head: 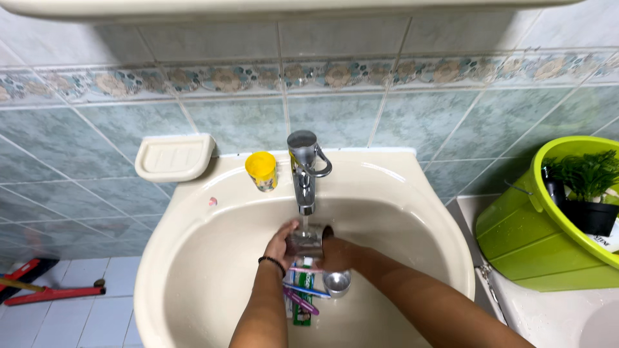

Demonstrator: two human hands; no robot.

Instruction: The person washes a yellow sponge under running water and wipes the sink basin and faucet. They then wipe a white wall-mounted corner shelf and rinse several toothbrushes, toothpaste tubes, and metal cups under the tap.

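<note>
Both hands (left [282, 243], right [336, 253]) grip a steel cup [308, 243] in the sink [193, 258], toothbrushes [301, 298] below.

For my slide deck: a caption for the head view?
Both hands hold a metal cup under the running tap in a cream sink.

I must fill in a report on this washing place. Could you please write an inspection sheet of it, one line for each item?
Surface: cream basin, wet, water running from a chrome tap.
Job's things: a metal cup held under the stream; a toothpaste tube and toothbrushes lie in the bowl by the drain plug.
Clutter: yellow cup on the rim; empty soap dish on the wall.
Grippers: left hand and right hand both grip the metal cup.
Cables: nothing seen.
Surroundings: green tiled wall; green tub with a potted plant; red tool on the floor.
</note>
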